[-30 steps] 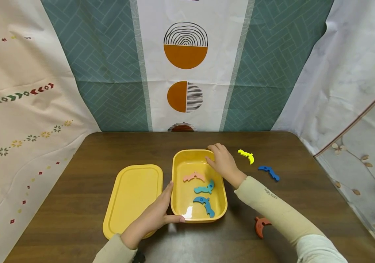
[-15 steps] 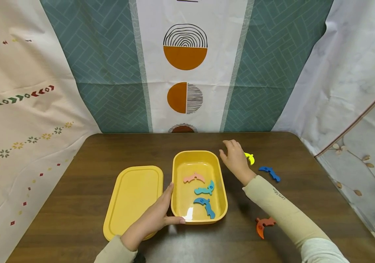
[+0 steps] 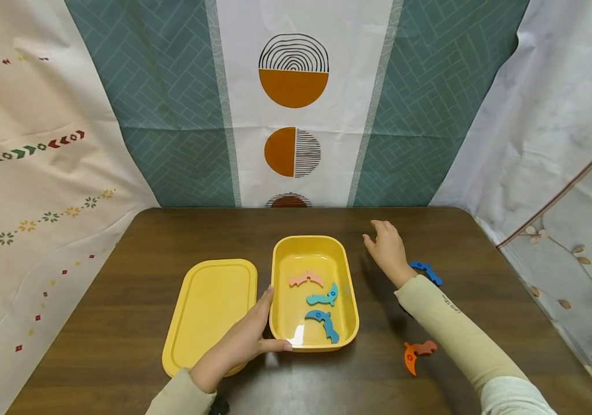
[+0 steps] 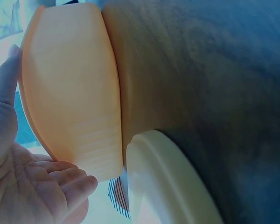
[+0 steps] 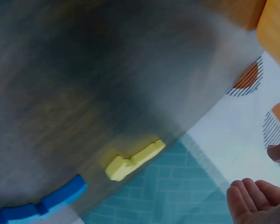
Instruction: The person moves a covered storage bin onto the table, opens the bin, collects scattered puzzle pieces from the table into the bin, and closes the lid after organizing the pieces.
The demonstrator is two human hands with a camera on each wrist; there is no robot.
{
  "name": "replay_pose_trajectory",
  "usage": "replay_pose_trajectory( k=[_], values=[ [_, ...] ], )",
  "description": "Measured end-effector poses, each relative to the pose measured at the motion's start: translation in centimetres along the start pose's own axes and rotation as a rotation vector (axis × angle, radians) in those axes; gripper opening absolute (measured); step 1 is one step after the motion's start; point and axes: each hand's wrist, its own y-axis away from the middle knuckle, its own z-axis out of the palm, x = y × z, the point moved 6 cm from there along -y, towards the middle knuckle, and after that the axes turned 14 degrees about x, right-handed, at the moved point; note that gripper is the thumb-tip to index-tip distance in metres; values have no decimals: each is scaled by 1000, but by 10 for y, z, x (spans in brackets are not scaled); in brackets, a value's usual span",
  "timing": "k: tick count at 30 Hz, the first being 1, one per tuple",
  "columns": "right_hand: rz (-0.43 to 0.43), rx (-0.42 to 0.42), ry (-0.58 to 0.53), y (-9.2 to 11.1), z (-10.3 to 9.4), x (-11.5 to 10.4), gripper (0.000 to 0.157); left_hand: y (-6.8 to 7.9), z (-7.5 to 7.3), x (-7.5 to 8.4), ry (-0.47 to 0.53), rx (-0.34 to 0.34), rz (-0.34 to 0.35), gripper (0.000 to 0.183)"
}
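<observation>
An open yellow box (image 3: pixel 350 288) holds three curved, hook-ended flat pieces: a pink piece (image 3: pixel 306 279), a teal piece (image 3: pixel 323 295) and a blue piece (image 3: pixel 325 325). My left hand (image 3: pixel 246 337) rests against the box's near left corner, fingers along the left wall and thumb across the front. My right hand (image 3: pixel 391 253) hovers empty right of the box, fingers relaxed and apart. Below it lies a similar bright yellow piece (image 5: pixel 135 161), which the hand hides in the head view. A darker blue piece (image 3: pixel 427 272) lies beside the right wrist.
A yellow lid (image 3: pixel 212 317) lies flat on the brown table (image 3: pixel 119 340), left of the box. One more curved piece, orange-red (image 3: pixel 419 353), lies near the right forearm. A patterned curtain (image 3: pixel 293 144) hangs behind the table's far edge.
My right hand has moved right, from over the box's far right rim to above the bright yellow piece, now covered in the head view. The left hand and box have stayed put.
</observation>
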Motion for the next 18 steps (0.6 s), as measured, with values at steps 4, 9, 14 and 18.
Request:
replay_pose_trajectory(
  k=[4, 9, 14, 18],
  values=[
    [49, -28, 17, 0, 1, 12, 44, 0, 0, 0, -4, -1, -2, 113],
    [91, -46, 28, 0, 1, 24, 45, -1, -1, 0, -6, -1, -4, 113],
    [111, -51, 45, 0, 0, 32, 46, -1, -1, 0, -7, -2, -3, 114],
    [124, -56, 52, 2, 1, 38, 45, 0, -1, 0, -3, -3, -9, 113]
  ],
)
